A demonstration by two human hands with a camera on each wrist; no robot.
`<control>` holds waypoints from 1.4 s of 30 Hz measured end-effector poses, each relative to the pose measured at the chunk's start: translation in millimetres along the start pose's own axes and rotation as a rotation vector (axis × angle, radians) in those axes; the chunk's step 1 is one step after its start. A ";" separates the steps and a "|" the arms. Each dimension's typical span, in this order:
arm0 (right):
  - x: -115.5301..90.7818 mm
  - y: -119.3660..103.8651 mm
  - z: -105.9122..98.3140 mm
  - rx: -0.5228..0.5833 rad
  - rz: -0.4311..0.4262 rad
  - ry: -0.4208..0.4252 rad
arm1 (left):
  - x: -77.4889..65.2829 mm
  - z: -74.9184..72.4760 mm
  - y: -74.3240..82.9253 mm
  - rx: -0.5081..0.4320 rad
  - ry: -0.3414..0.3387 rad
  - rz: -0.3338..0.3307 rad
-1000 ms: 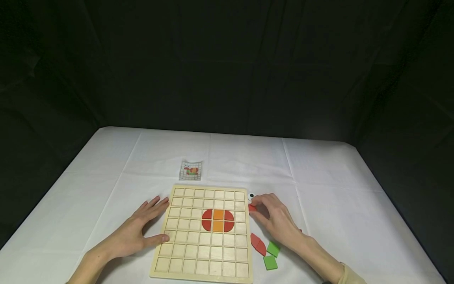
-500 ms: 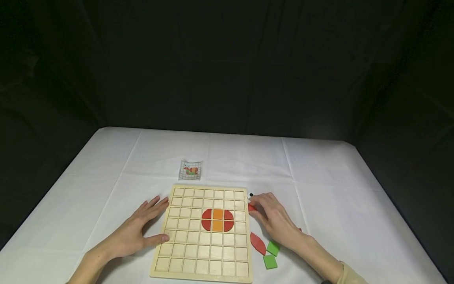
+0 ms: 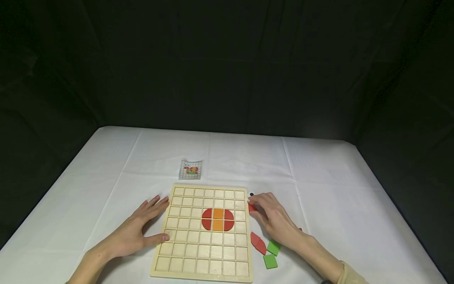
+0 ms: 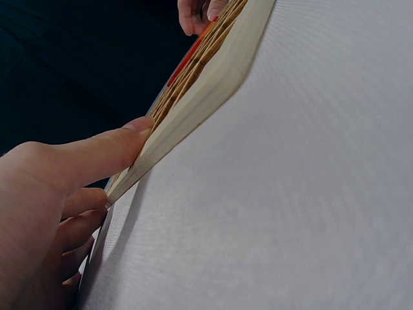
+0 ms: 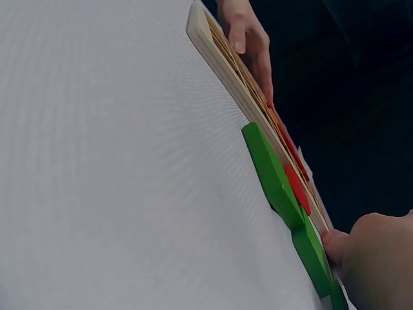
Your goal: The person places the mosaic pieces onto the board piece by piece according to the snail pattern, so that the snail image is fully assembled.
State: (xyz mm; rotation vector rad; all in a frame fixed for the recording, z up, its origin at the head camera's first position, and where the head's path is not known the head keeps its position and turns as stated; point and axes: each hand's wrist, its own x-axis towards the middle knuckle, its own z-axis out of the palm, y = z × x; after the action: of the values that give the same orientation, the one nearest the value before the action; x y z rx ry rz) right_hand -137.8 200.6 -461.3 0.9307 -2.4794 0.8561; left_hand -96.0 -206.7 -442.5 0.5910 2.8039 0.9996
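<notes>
The grid board (image 3: 190, 250) lies flat on the white-covered tabletop (image 3: 322, 177), seven cells by seven. Four red corner pieces (image 3: 207, 225) and two orange squares (image 3: 218, 225) sit in its third and fourth rows from the far side, orange between red, right of centre.

Left hand (image 3: 133, 230): fingers apart and extended, the thumb resting on the left rim of the board, other fingertips at its left edge. Grip not clamped on any piece.

Right hand (image 3: 276, 217): thumb and index finger curled, pinching a red piece (image 3: 252, 207) just beside the right edge of the board. A white piece with a black dot (image 3: 251, 194) shows immediately beyond the fingertips, partly hidden.

Nearer, along the right edge, two loose red pieces (image 3: 258, 243) lie edge to edge; two green squares (image 3: 270, 261) lie close together to their right. A pale sleeve (image 3: 349, 274) covers the right forearm. On the far side, left of centre, lies a small picture card (image 3: 190, 170). Dark curtain (image 3: 227, 71) stands behind.
</notes>
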 end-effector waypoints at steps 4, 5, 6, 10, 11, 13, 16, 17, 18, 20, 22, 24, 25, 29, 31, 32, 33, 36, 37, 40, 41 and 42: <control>0.1 -0.1 0.1 0.003 -0.007 0.002 | 0.9 -0.7 -0.6 -0.001 -0.003 -0.010; 0.2 0.0 0.3 0.000 -0.012 0.004 | 1.2 -0.8 -0.7 0.001 -0.003 -0.012; 0.3 -0.1 0.4 -0.005 -0.018 0.005 | 1.3 -0.9 -0.8 0.004 -0.005 -0.015; 0.1 0.2 0.7 -0.022 -0.027 -0.001 | 1.0 -0.8 -0.7 0.002 -0.009 -0.026; -0.1 0.2 0.6 -0.024 -0.025 -0.002 | 0.8 -0.7 -0.6 0.001 -0.010 -0.028; -0.4 0.2 0.5 -0.024 -0.017 0.000 | 0.6 -0.6 -0.1 -0.003 -0.012 -0.032; -0.8 -0.6 -0.2 -0.015 0.000 0.006 | 0.4 -0.6 0.6 -0.002 -0.012 -0.036; -0.9 -1.0 -0.4 -0.010 0.006 0.008 | 0.4 -0.6 0.8 0.000 -0.012 -0.036; -0.9 -1.5 -0.6 -0.005 0.011 0.008 | 0.3 -0.5 0.8 0.001 -0.011 -0.037; -0.9 -2.5 -1.0 0.005 0.020 0.007 | 0.3 -0.4 0.5 0.002 -0.009 -0.033; -0.9 -3.4 -1.3 0.010 0.026 0.006 | 0.2 -0.1 0.1 0.002 -0.008 -0.028; -0.8 -4.5 -1.8 0.014 0.032 0.006 | 0.2 -0.1 -0.1 0.001 -0.007 -0.022; -0.6 -4.9 -2.1 0.015 0.034 0.008 | 0.2 0.0 -0.2 0.002 -0.007 -0.018; 0.0 -9.7 -3.4 0.029 0.043 0.005 | 0.4 -0.1 -0.4 0.005 -0.007 -0.018; -0.2 -14.1 -3.0 0.045 0.037 -0.013 | 0.3 -0.2 -0.2 0.007 -0.007 -0.020; -0.4 -16.8 -2.5 0.057 0.030 -0.026 | 0.2 -0.2 0.1 0.007 -0.008 -0.022; -0.7 -20.0 -2.0 0.068 0.022 -0.037 | 0.0 -0.3 0.4 0.006 -0.009 -0.023; -1.3 -29.5 0.5 0.097 -0.005 -0.063 | -0.4 -0.5 0.6 0.005 -0.009 -0.018; -1.5 -32.3 1.5 0.105 -0.012 -0.068 | -0.5 -0.5 0.6 0.005 -0.009 -0.017; -2.1 -40.4 4.6 0.103 -0.041 -0.074 | -0.4 -0.4 -0.2 0.006 -0.006 -0.007; -2.5 -42.9 5.6 0.102 -0.047 -0.080 | -0.3 -0.4 -0.4 0.008 -0.006 -0.007; -3.1 -45.3 6.9 0.099 -0.060 -0.082 | -0.2 -0.4 -0.6 0.010 -0.004 -0.004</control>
State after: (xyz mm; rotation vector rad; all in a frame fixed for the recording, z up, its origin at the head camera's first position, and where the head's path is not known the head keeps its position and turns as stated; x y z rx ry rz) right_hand -105.3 170.4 -449.3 1.0886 -2.4827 0.9455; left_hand -96.1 -207.4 -442.5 0.5875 2.8070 0.9824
